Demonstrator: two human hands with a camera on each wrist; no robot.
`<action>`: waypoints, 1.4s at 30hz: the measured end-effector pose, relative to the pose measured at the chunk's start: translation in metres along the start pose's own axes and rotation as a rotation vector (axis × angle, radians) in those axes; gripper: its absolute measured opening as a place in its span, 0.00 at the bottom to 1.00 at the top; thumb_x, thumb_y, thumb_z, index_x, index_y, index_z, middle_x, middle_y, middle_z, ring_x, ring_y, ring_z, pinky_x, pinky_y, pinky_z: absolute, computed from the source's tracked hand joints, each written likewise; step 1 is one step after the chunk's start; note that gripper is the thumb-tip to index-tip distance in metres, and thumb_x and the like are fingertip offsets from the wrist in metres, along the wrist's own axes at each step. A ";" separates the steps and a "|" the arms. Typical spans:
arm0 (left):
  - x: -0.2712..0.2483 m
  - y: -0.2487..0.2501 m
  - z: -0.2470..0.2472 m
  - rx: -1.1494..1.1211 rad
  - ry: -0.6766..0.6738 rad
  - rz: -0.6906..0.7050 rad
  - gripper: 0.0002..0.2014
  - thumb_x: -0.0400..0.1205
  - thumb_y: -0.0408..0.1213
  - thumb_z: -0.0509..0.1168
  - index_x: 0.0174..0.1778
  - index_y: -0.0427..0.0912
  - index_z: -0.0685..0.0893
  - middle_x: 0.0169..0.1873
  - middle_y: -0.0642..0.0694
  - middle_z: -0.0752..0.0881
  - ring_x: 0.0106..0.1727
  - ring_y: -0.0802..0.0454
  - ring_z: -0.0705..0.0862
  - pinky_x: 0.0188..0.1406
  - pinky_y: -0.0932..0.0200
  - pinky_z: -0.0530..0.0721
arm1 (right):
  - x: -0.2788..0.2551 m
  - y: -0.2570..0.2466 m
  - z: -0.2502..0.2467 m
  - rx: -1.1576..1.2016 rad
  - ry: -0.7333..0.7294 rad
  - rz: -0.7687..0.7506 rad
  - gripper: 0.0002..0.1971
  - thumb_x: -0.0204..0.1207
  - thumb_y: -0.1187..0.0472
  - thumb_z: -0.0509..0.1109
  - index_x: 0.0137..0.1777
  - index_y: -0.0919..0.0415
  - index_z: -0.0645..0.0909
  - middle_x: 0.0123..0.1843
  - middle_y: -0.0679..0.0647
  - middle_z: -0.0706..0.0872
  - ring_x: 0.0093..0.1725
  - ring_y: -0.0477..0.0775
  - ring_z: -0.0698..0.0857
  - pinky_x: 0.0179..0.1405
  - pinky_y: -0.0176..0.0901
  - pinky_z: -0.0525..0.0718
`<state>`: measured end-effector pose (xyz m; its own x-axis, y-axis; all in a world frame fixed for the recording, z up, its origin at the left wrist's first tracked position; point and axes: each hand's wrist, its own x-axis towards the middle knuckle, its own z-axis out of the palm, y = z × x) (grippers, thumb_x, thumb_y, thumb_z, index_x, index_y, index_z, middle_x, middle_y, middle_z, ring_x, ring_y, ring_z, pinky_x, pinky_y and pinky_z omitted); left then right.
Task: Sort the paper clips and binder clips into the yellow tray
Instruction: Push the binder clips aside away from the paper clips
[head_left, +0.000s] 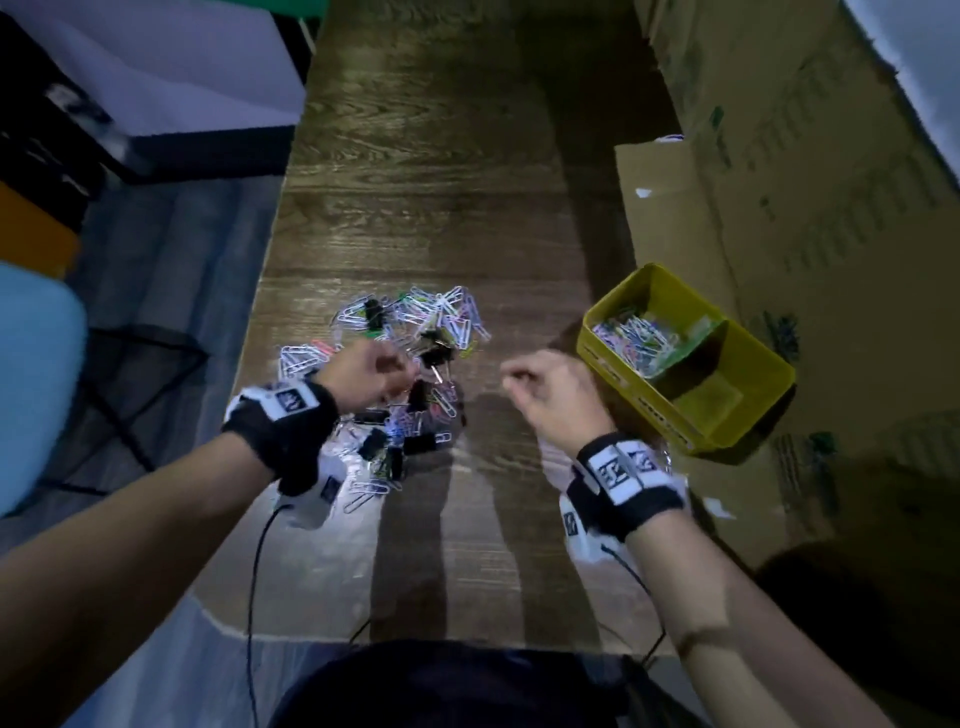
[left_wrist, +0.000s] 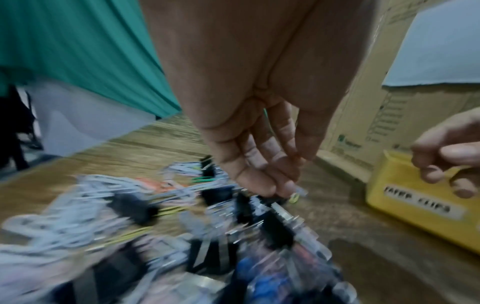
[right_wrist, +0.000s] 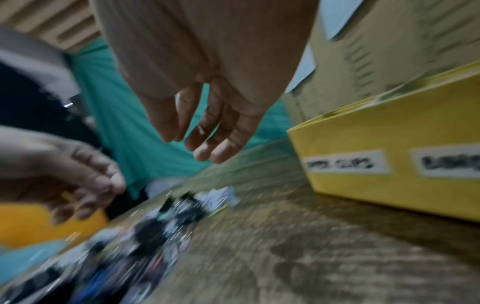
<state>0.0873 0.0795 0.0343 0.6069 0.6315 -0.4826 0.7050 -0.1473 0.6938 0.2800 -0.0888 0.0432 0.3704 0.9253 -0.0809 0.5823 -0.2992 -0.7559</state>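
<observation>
A mixed pile (head_left: 415, 332) of white and coloured paper clips and black binder clips (head_left: 418, 441) lies on the wooden table (head_left: 441, 156). My left hand (head_left: 402, 371) hovers over the pile with its fingertips bunched; it seems to pinch a small yellow paper clip (left_wrist: 294, 197). My right hand (head_left: 511, 376) hangs between the pile and the yellow tray (head_left: 639, 397), its fingers (right_wrist: 205, 153) loosely bent and holding nothing. The tray has two compartments. The far one holds several paper clips (head_left: 636, 338), and the near one looks bare. The pile is motion-blurred in both wrist views.
Large cardboard boxes (head_left: 779, 182) stand right behind the tray along the table's right side. The left table edge drops to a floor with a blue chair (head_left: 36, 384). Black cables (head_left: 254, 597) hang over the front edge. Labels (right_wrist: 345, 163) mark the tray's front wall.
</observation>
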 end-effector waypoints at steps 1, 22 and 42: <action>-0.010 -0.016 -0.005 0.071 0.024 -0.019 0.05 0.76 0.34 0.71 0.35 0.47 0.86 0.32 0.49 0.88 0.34 0.49 0.85 0.41 0.56 0.83 | -0.004 -0.006 0.016 -0.033 -0.111 -0.040 0.09 0.76 0.62 0.70 0.54 0.58 0.87 0.50 0.56 0.87 0.51 0.55 0.84 0.58 0.49 0.80; -0.042 -0.107 0.018 0.557 -0.085 0.339 0.20 0.73 0.37 0.66 0.62 0.47 0.73 0.57 0.47 0.76 0.42 0.43 0.84 0.36 0.50 0.83 | -0.024 -0.040 0.152 -0.633 -0.562 -0.046 0.17 0.79 0.56 0.66 0.66 0.58 0.72 0.68 0.55 0.71 0.57 0.64 0.82 0.51 0.59 0.84; -0.028 -0.117 -0.041 0.316 0.230 0.355 0.13 0.76 0.26 0.67 0.55 0.40 0.83 0.49 0.45 0.83 0.43 0.53 0.81 0.48 0.55 0.85 | -0.017 0.004 0.092 -0.544 -0.165 0.488 0.27 0.77 0.51 0.68 0.75 0.53 0.67 0.80 0.55 0.62 0.68 0.63 0.76 0.62 0.55 0.80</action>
<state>-0.0271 0.1104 -0.0120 0.7574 0.6463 -0.0932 0.5685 -0.5826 0.5808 0.2096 -0.0839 -0.0181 0.5899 0.6682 -0.4534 0.6712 -0.7179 -0.1847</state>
